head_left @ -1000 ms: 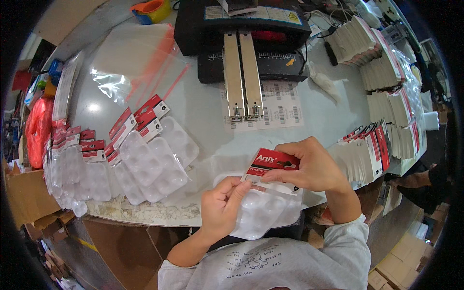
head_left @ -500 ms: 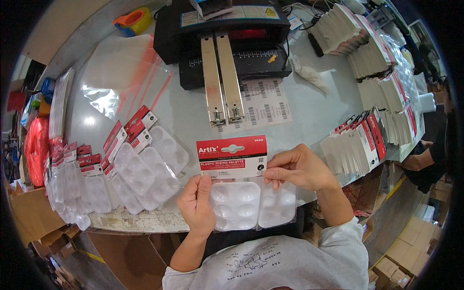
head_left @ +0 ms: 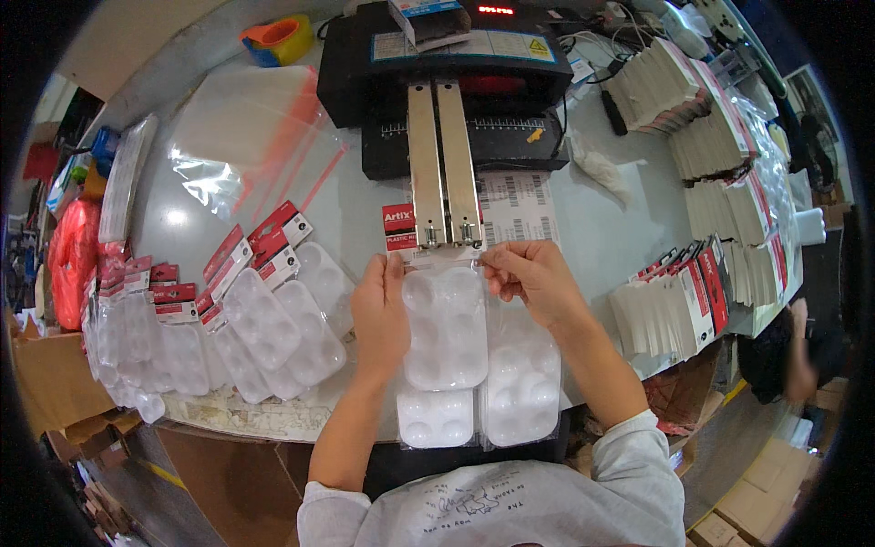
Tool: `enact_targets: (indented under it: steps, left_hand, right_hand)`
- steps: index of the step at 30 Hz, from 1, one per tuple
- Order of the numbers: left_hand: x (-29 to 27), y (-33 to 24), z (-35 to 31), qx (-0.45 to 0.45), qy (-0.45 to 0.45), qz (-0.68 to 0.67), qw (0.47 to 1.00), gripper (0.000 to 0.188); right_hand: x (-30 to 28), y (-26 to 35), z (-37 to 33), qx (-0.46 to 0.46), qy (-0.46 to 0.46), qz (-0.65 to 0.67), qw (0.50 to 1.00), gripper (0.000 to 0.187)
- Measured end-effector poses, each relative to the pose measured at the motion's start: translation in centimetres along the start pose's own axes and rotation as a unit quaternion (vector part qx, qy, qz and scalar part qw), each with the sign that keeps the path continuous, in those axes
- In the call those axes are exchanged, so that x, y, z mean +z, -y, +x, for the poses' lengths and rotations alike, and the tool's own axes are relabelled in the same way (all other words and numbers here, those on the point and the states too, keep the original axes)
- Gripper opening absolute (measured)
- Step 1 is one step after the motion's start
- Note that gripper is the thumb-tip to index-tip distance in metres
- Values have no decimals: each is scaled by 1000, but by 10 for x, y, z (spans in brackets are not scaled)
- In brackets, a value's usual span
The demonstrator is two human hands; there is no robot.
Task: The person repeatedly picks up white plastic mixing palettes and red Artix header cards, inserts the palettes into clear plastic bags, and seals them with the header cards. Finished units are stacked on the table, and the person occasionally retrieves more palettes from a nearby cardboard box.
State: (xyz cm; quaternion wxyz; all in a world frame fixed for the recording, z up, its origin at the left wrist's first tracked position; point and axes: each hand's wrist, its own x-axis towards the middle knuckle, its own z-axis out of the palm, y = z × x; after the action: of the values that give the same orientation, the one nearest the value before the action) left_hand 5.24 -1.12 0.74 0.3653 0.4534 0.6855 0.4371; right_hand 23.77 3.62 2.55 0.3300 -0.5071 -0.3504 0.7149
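A white plastic paint palette (head_left: 445, 328) in a clear bag lies between my hands. At its top, a red and white header card (head_left: 398, 228) sits partly hidden at the tips of the two metal arms of a black benchtop machine (head_left: 447, 173). My left hand (head_left: 381, 305) pinches the bag's upper left corner near the card. On the other side, my right hand (head_left: 533, 278) pinches the upper right corner with thumb and fingertips. Two groups of bagged palettes lie below, one on the left (head_left: 436, 419) partly covered and one on the right (head_left: 524, 397).
Carded palettes (head_left: 264, 319) lie overlapped on the left. Header cards (head_left: 670, 292) stand in stacks on the right. Clear bags (head_left: 241, 128), a tape roll (head_left: 278, 41) and a label sheet (head_left: 519, 210) surround the machine. Another person's arm (head_left: 800, 356) shows beyond the right edge.
Both hands have moved up and away from me, carrying the card and bagged palette to the machine's arm tips. The card's middle is now covered. A red display shows on the machine.
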Motion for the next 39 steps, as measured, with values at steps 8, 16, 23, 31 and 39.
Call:
enact_targets:
  steps: [8, 16, 23, 31, 39]
  left_hand:
    - [8, 21, 4, 57, 3, -48, 997, 32]
    - [-119, -22, -9, 176, -193, 466, 846, 14]
    - [-45, 17, -62, 129, 65, 252, 957, 17]
    - [-47, 11, -64, 149, 45, 288, 945, 20]
    - [-56, -13, -80, -20, 119, -68, 990, 9]
  right_hand:
    - [-5, 0, -2, -71, -28, -183, 980, 13]
    - [-127, 88, -139, -231, -383, -586, 676, 72]
    - [-191, 57, -146, -163, -340, -508, 775, 61]
    - [-39, 71, -127, -226, -274, -403, 844, 45]
    - [15, 80, -94, -278, 17, -289, 916, 50]
